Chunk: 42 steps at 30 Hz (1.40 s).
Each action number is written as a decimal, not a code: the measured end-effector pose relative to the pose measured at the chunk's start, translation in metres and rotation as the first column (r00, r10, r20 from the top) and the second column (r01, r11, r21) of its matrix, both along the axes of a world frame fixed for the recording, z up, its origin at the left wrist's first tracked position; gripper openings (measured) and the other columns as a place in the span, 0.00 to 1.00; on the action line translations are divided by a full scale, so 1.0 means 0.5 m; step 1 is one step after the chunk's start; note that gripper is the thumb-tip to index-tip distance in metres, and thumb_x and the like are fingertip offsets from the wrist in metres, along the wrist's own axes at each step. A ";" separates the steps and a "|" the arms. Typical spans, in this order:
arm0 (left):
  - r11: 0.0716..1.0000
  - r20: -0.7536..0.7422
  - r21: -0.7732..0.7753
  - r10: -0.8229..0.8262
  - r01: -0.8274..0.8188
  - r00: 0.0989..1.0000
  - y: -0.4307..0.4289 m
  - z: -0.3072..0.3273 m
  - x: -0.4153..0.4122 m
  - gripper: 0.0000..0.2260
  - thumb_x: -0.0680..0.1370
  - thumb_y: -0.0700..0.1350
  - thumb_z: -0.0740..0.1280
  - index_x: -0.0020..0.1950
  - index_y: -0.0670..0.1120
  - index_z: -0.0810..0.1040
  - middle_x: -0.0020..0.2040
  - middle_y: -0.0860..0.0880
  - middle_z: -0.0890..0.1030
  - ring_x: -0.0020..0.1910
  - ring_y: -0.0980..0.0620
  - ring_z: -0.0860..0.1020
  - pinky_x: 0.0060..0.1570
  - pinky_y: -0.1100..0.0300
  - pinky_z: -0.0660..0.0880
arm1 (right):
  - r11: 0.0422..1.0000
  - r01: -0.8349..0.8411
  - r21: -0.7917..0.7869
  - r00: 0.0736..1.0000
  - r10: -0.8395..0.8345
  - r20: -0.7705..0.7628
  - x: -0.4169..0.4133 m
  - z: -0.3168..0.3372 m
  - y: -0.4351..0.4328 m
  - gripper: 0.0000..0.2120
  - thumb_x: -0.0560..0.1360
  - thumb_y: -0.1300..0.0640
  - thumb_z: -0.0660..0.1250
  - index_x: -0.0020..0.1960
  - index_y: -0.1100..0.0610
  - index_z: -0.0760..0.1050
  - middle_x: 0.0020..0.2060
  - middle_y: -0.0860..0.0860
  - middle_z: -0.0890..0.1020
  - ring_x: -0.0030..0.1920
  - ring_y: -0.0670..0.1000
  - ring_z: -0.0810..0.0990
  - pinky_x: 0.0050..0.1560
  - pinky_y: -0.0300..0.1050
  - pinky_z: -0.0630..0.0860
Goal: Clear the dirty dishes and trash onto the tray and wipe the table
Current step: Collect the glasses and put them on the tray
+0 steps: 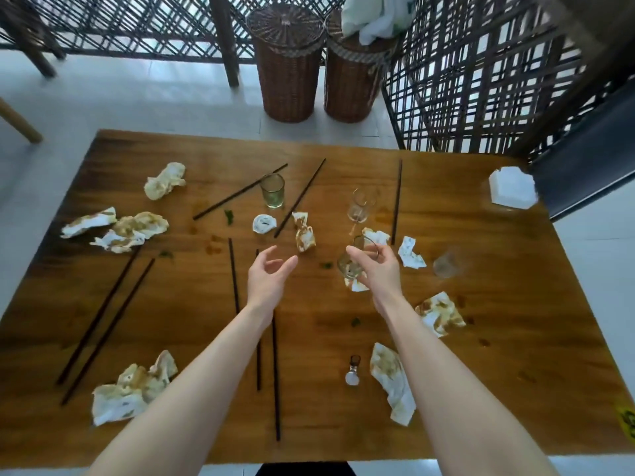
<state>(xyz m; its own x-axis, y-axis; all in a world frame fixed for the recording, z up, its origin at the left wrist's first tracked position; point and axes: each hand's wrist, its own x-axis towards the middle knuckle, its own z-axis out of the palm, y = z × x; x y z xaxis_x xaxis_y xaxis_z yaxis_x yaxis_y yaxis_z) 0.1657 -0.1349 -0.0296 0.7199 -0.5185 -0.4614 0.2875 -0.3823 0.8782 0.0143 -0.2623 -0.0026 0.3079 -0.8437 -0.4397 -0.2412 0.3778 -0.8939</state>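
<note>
ok so I'm hovering over the wooden table with both arms out, and no tray is in sight anywhere, so the stuff I'm meant to clear is all sitting loose on the tabletop. My right hand is curled around a small clear glass near the middle, fingers wrapped on its far side, though I can't tell if it's a firm grip or only touching; I'd guess I grabbed that one first because it's the closest dish. My left hand is half open and holding nothing, floating above the wood just beside a stained napkin, probably lining up for trash. As for containers: the green-tinted glass further back has a little something green at the bottom, the tall clear glass next to it looks about empty with a brownish tint low down, and there's a blurry glass off to the right that I can't read at all. Dark chopsticks and crumpled napkins are scattered everywhere, plus a tiny bottle lying near my right forearm and a white napkin stack at the far right corner, so basically nothing's cleared yet
</note>
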 end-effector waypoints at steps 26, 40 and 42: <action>0.998 0.235 0.040 0.036 -0.046 0.971 -0.263 -0.063 0.253 0.31 0.69 0.45 0.78 0.68 0.50 0.70 0.61 0.52 0.75 0.64 0.51 0.72 0.58 0.61 0.69 | 0.992 -0.124 -0.016 0.992 0.124 0.007 0.231 -0.027 -0.148 0.20 0.65 0.35 0.69 0.53 0.41 0.74 0.48 0.44 0.80 0.50 0.45 0.79 0.41 0.39 0.73; 0.985 0.102 -0.169 -0.009 0.027 0.995 -0.172 0.054 0.175 0.22 0.68 0.52 0.77 0.58 0.53 0.74 0.53 0.50 0.77 0.53 0.49 0.78 0.47 0.57 0.78 | 0.994 -0.031 -0.109 0.999 0.034 0.024 0.153 0.054 -0.096 0.23 0.67 0.35 0.68 0.57 0.45 0.73 0.51 0.45 0.79 0.53 0.48 0.78 0.43 0.38 0.71; 0.977 0.068 -0.202 -0.052 0.065 0.996 -0.158 0.078 0.145 0.20 0.69 0.52 0.77 0.57 0.55 0.74 0.52 0.50 0.78 0.52 0.49 0.79 0.43 0.58 0.78 | 0.991 0.004 -0.131 1.000 -0.001 0.023 0.123 0.078 -0.076 0.22 0.69 0.36 0.68 0.58 0.46 0.73 0.52 0.46 0.79 0.53 0.48 0.78 0.43 0.38 0.71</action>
<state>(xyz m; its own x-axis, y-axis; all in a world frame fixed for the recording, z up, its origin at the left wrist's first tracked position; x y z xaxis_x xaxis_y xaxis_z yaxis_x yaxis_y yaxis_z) 0.2379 -0.2137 0.0096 0.7092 -0.6394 -0.2971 0.2127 -0.2078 0.9548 0.0759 -0.3006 0.0361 0.3139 -0.8944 -0.3185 -0.2195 0.2580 -0.9409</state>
